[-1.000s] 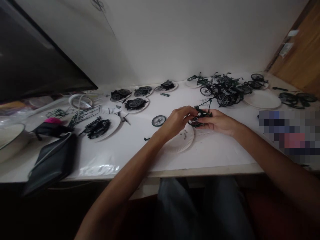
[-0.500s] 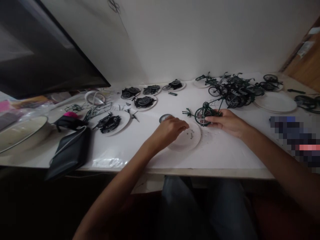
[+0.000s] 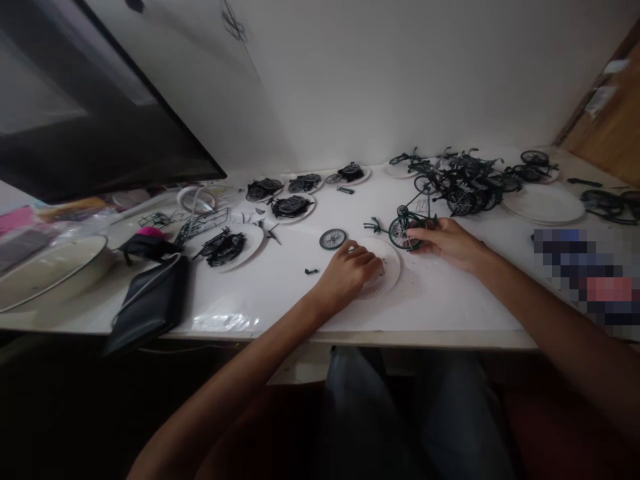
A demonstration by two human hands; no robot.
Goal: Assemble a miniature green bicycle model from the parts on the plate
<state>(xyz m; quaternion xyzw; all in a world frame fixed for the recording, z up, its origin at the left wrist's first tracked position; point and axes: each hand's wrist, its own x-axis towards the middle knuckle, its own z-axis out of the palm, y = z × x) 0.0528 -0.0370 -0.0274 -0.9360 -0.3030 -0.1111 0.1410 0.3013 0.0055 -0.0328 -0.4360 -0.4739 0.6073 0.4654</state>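
Note:
My right hand [image 3: 447, 243] grips a dark green miniature bicycle frame [image 3: 415, 212] with one spoked wheel fitted, holding it upright over the table. Down at a white paper plate [image 3: 387, 283], my left hand [image 3: 353, 270] has its fingers curled, and the fingertips are hidden, so what they pinch cannot be made out. A loose spoked wheel [image 3: 333, 239] lies just beyond the left hand. Beside the held frame rests a small green handlebar-and-fork piece [image 3: 374, 225]. One short black part [image 3: 311, 271] sits left of the plate.
A heap of miniature bicycles [image 3: 467, 183] stands at the back right beside stacked white plates [image 3: 545, 203]. Several plates of dark parts, one near the left [image 3: 250, 243], line the table. A black pouch [image 3: 150, 293], a basin [image 3: 95, 253] and a large screen [image 3: 125, 100] are at left.
My left hand has moved down and a little right onto the plate, uncovering the loose wheel and the short black part. My right hand keeps its hold on the bicycle frame.

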